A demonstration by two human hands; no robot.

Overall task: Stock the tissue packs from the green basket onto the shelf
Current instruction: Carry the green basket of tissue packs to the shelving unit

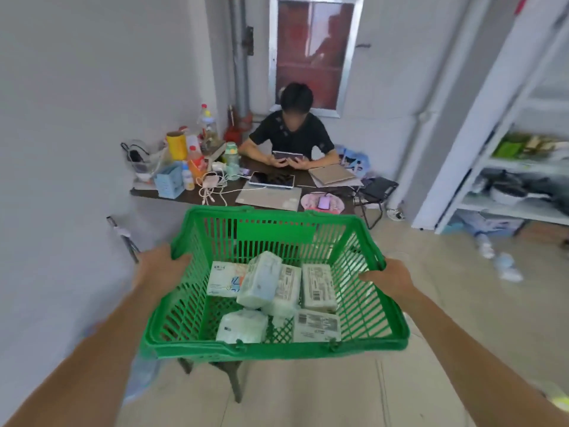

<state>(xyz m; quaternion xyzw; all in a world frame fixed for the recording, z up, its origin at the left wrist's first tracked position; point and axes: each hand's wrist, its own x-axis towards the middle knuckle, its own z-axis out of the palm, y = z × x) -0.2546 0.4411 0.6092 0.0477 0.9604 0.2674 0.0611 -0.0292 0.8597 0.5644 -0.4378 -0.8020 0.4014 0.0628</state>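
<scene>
Hands, left (160, 266) and right (389, 277), fingers curled round green basket (277, 349) rims.

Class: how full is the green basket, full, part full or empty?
Part full. Tissue packs lie loose across the floor of the basket, well below its rim, and bare green grid shows between them.

Your one head view looks forward and down, close over the green basket (277, 349), desk (191, 197) well beyond.

Two bare forearms (no sleeves showing), hands ungloved.
</scene>
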